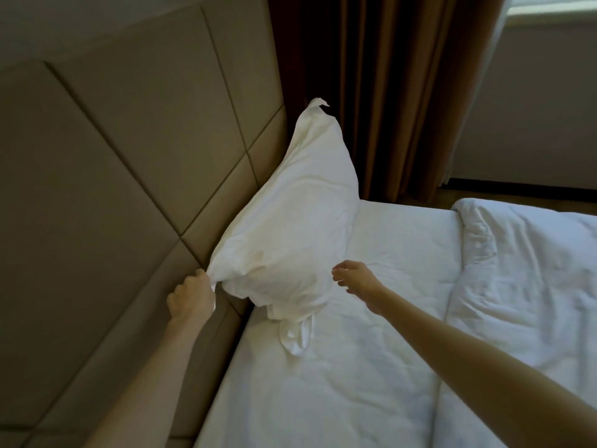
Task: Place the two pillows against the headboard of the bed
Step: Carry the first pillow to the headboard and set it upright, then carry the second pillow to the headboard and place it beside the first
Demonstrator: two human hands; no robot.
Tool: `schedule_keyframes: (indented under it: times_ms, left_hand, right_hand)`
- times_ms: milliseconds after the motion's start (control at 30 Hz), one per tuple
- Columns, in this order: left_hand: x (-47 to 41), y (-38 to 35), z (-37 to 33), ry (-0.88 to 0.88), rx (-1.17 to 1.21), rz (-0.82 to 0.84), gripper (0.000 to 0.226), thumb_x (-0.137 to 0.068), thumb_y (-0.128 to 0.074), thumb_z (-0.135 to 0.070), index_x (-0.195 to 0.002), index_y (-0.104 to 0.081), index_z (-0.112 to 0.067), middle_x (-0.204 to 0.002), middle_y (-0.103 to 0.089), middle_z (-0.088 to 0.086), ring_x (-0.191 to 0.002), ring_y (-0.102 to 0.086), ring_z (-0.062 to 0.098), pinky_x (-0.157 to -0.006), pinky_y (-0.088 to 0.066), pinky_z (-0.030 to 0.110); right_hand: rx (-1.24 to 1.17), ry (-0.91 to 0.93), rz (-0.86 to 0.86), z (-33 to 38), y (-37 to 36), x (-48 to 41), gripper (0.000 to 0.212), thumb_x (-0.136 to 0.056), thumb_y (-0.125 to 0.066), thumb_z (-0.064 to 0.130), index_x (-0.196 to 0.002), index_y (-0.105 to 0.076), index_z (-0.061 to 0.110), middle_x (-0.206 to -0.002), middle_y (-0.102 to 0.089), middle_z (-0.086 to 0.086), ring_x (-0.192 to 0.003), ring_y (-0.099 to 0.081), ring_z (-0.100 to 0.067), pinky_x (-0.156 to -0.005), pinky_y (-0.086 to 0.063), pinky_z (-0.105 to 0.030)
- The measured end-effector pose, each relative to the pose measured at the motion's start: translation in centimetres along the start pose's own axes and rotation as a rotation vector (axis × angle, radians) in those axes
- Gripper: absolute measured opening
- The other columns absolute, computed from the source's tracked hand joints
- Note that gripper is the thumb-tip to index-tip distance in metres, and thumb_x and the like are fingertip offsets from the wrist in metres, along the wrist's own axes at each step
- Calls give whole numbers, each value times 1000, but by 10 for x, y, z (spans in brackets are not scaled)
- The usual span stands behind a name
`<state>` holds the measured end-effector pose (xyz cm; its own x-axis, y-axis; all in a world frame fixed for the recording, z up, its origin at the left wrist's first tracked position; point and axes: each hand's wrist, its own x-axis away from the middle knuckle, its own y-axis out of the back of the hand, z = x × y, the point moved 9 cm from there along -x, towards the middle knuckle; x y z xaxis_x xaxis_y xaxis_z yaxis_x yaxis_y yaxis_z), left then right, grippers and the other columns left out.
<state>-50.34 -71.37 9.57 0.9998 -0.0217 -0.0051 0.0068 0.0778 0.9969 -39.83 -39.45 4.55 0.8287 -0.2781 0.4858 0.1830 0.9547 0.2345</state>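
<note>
Leftmost, padded beige headboard (pixel 129 163), panelled with dark seams, filling that side of the view. Left hand (pixel 190 294) low against it, fingers closed around the near corner of a white pillow (pixel 290 227), cloth bunched in the fist. Pillow stands on edge, leaning against headboard at the far corner of the bed (pixel 323 383); far top corner of the case pokes up in a loose twist, and a flap of pillowcase trails from the near lower end onto the sheet. Only one pillow in view. Just right of the pillow's near end, right hand (pixel 357 279) hovers above the sheet, fingers spread and apart, holding nothing; whether the fingertips touch the pillow I cannot tell. Behind pillow, dark brown curtain (pixel 387 92) hanging in folds beside the headboard. Further right, white sheet lies flat with light creases, then a rumpled white duvet (pixel 523 286) pushed back over the right part of the mattress. Pale window (pixel 549 24) at upper right corner.
</note>
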Motion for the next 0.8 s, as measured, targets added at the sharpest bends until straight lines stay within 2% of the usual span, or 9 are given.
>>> schedule_keyframes:
  times_ms: [133, 233, 300, 367, 433, 500, 567, 700, 800]
  left_hand:
    - [32, 5, 1, -22, 170, 11, 35, -97, -31, -33, -100, -55, -9, -99, -65, 13, -85, -63, 32, -68, -48, 38]
    - [68, 16, -12, -92, 378, 36, 27, -96, -35, -21, -74, -50, -12, -92, -63, 19, -78, -59, 36, -74, -51, 48]
    - [84, 20, -17, -70, 602, 28, 31, -94, -38, -17, -64, -43, -12, -81, -58, 19, -73, -55, 39, -70, -49, 48]
    - [100, 20, -23, -18, 790, 52, 27, -94, -39, -19, -75, -55, -6, -75, -52, 5, -73, -52, 29, -67, -45, 41]
    - [112, 16, -34, 12, 1008, 120, 24, -93, -42, -17, -84, -60, -5, -81, -54, 4, -81, -52, 24, -73, -42, 36]
    - [128, 13, -45, 45, 1169, 197, 18, -91, -43, -16, -86, -59, -9, -91, -61, 9, -90, -58, 27, -84, -48, 40]
    - [147, 11, -52, 62, 1222, 239, 17, -88, -45, -20, -81, -61, -15, -93, -66, 8, -95, -62, 31, -90, -49, 46]
    - [185, 13, -72, 77, 1338, 303, 17, -87, -48, -22, -78, -62, -23, -93, -68, 5, -87, -65, 19, -73, -49, 33]
    - [213, 13, -94, 102, 1425, 353, 15, -88, -49, -19, -83, -63, -19, -91, -67, 1, -90, -64, 19, -74, -47, 30]
  right_hand:
    - [-49, 4, 4, -4, 2, 39, 26, -89, -52, 11, -109, -65, 1, -102, -64, -12, -87, -57, -20, -65, -44, -20]
    - [-98, -13, -21, -14, 10, 75, 27, -90, -51, 12, -111, -64, 1, -103, -63, -13, -91, -56, -23, -72, -44, -26]
    - [-129, -21, -33, -21, 16, 92, 27, -91, -51, 14, -112, -63, 1, -104, -63, -13, -94, -57, -24, -82, -43, -32]
    - [-157, -29, -50, -30, 21, 113, 27, -92, -51, 16, -112, -62, 2, -105, -64, -13, -96, -58, -25, -88, -43, -35]
    - [-192, -34, -67, -38, 27, 131, 24, -92, -51, 17, -109, -62, 5, -107, -65, -13, -98, -59, -26, -88, -44, -35]
    - [-236, -35, -84, -48, 33, 151, 20, -92, -50, 16, -105, -62, 6, -107, -66, -14, -97, -60, -27, -85, -44, -34]
    - [-273, -31, -99, -57, 39, 171, 18, -92, -49, 16, -102, -62, 7, -106, -66, -15, -97, -60, -27, -81, -44, -32]
    - [-352, -20, -133, -74, 57, 204, 18, -93, -48, 18, -101, -62, 9, -106, -66, -15, -97, -61, -27, -78, -44, -32]
    - [-403, -14, -169, -91, 79, 230, 23, -94, -49, 19, -107, -62, 7, -109, -67, -15, -101, -61, -27, -86, -45, -34]
